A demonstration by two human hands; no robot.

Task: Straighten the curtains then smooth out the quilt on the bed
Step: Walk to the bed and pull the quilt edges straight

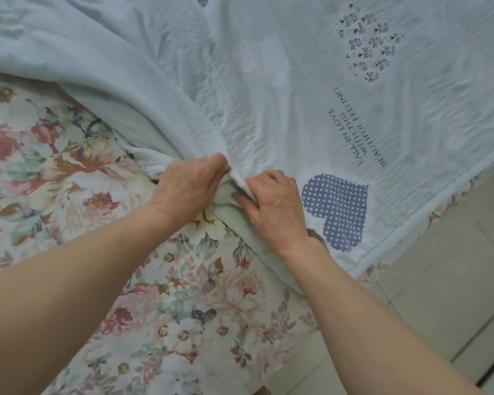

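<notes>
A flowery sheet [77, 172] covers the bed. It has big pink and red roses, white flowers and green leaves on a pale cloth. It spreads out to the left of the fingers and below them, down to the bottom edge. A tiled floor [445, 280] shows to the right of the fingers and lower down. Its tiles are pale, with thin lines between them.
</notes>
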